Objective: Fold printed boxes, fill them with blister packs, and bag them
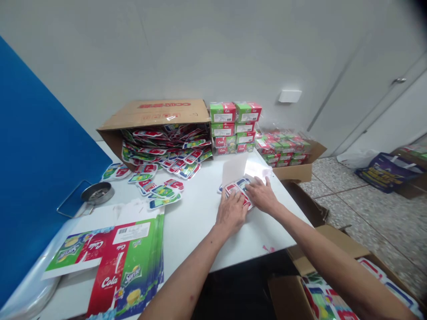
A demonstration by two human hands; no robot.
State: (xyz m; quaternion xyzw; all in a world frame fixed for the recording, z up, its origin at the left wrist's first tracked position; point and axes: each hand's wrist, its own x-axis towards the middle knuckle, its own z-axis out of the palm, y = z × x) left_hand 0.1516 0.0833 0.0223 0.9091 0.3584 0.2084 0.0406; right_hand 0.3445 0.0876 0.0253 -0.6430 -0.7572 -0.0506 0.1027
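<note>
Near the right edge of the white table, my left hand (pixel 232 210) curls its fingers over the near left side of some flat packets (pixel 242 186) printed with red and blue bottles. My right hand (pixel 262 194) grips their right side, its fingers bent and close to a shiny white flap (pixel 256 170). A paler upright flap (pixel 234 170) rises behind the packets. Both palms and the undersides of the packets are hidden. Loose bottle-shaped packets (pixel 165 192) lie to the left of my hands.
A tipped cardboard box (pixel 156 111) spills packets onto the table (pixel 196 231). Stacked Cola-Sprite boxes (pixel 223 118) stand beside it. Flat printed carton sheets (pixel 133 266) and a metal dish (pixel 97 193) are at left. Open cartons (pixel 293 173) stand off the table's right side.
</note>
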